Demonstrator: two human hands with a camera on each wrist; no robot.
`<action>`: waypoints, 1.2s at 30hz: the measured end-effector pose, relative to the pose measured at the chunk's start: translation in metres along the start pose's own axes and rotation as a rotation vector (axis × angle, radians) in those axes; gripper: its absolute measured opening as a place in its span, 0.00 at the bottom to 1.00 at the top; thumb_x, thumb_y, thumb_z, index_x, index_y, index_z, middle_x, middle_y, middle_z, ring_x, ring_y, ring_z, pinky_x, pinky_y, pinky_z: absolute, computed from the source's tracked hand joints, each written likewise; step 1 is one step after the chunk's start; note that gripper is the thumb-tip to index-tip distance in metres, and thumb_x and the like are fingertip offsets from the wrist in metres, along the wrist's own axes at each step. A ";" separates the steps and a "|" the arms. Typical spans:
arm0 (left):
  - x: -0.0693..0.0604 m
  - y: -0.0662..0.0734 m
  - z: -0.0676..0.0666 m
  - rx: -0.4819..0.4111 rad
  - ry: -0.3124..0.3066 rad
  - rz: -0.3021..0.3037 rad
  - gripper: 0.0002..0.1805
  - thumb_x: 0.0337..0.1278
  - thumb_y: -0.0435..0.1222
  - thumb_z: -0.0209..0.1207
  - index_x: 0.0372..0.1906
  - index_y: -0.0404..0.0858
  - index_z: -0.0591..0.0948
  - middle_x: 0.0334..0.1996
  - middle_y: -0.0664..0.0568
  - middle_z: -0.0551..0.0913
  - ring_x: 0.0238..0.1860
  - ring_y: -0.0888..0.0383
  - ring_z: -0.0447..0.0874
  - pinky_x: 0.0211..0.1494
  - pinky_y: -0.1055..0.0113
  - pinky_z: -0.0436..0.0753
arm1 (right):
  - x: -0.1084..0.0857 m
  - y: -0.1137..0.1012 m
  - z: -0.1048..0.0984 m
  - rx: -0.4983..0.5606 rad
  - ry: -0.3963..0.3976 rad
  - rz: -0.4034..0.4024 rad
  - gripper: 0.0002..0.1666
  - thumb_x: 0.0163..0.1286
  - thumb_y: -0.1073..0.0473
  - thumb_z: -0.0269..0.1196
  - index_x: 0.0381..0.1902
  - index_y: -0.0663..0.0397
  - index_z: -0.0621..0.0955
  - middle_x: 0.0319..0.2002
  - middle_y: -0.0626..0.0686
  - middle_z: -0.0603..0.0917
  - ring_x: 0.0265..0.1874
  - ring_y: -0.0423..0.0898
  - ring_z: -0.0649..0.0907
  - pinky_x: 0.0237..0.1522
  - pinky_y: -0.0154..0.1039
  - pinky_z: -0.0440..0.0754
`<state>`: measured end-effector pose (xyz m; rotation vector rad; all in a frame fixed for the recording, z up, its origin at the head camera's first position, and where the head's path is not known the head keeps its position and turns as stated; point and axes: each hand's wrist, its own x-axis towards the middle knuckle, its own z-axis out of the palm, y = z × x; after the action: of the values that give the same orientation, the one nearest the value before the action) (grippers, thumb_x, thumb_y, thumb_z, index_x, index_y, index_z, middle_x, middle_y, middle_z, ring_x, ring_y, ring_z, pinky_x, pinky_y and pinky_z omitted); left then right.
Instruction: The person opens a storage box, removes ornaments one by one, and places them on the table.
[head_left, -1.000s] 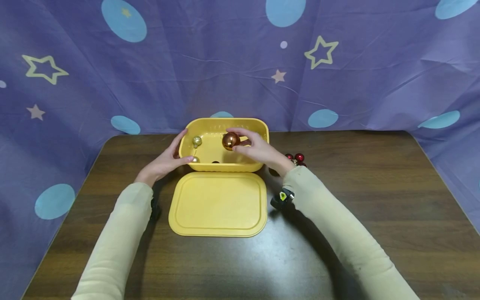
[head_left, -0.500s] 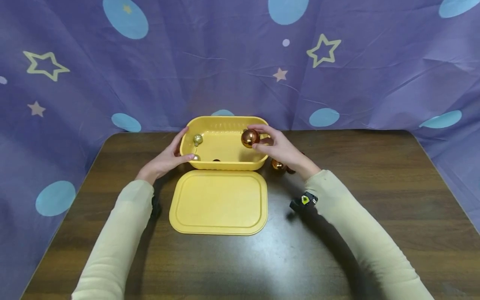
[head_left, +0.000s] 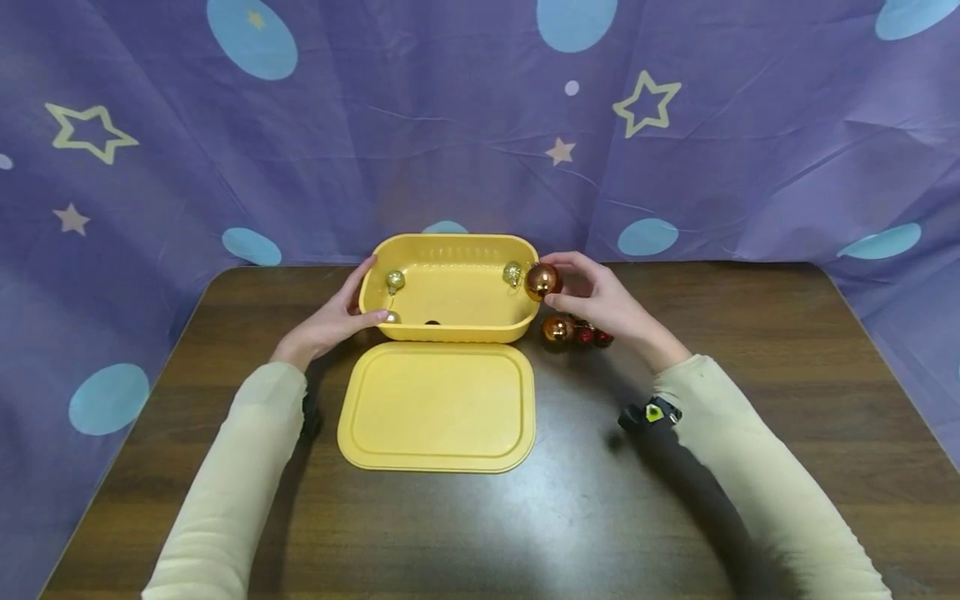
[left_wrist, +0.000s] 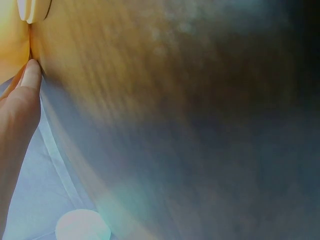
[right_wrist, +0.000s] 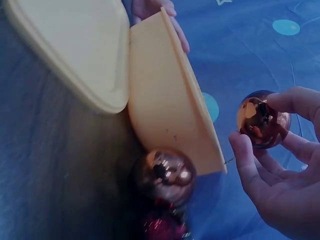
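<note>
My left hand [head_left: 326, 325] holds the left end of a yellow plastic box [head_left: 450, 332], thumb over the front rim and fingers at the side wall. My right hand [head_left: 603, 302] pinches a shiny copper bauble [head_left: 542, 282] between thumb and fingers, at the box's right rim. In the right wrist view this bauble [right_wrist: 262, 120] is held up beside the box wall. Small gold baubles show in the box: one at the left [head_left: 395, 281], one partly hidden by my left thumb, and one at the right end [head_left: 512, 273]. A dark spot shows inside the front wall.
The yellow lid [head_left: 437, 408] lies flat in front of the box. A second copper bauble [head_left: 557, 332] and small red baubles [head_left: 585, 336] sit on the wooden table [head_left: 675, 517] right of the box, below my right hand. A purple patterned cloth [head_left: 480, 125] hangs behind.
My right hand has moved right with the copper bauble, from above the box's middle to its right rim. The gold bauble at the right end now shows plainly. My left hand stays put.
</note>
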<state>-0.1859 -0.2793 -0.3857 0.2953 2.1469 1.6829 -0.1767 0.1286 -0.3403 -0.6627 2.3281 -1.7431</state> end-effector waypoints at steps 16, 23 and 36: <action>-0.001 0.001 -0.001 0.000 0.002 -0.002 0.50 0.66 0.29 0.57 0.77 0.57 0.36 0.75 0.42 0.43 0.69 0.41 0.56 0.57 0.73 0.70 | -0.045 0.015 -0.010 -0.015 -0.021 0.034 0.26 0.60 0.73 0.66 0.56 0.68 0.71 0.51 0.63 0.76 0.41 0.54 0.79 0.42 0.33 0.78; -0.001 0.001 0.000 -0.001 0.006 -0.001 0.50 0.66 0.28 0.57 0.78 0.57 0.37 0.74 0.40 0.46 0.68 0.41 0.57 0.56 0.75 0.70 | -0.068 0.027 -0.004 -0.004 0.004 0.053 0.31 0.59 0.73 0.67 0.59 0.67 0.70 0.47 0.64 0.75 0.41 0.52 0.78 0.42 0.35 0.79; -0.003 0.003 0.000 0.001 -0.004 -0.005 0.50 0.67 0.29 0.56 0.77 0.58 0.36 0.75 0.41 0.43 0.69 0.41 0.56 0.57 0.74 0.70 | -0.088 0.043 0.006 -0.118 -0.060 0.179 0.31 0.62 0.66 0.68 0.63 0.61 0.71 0.54 0.64 0.75 0.40 0.53 0.82 0.37 0.38 0.80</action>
<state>-0.1835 -0.2791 -0.3820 0.2925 2.1435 1.6774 -0.1068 0.1714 -0.3940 -0.4992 2.3814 -1.4998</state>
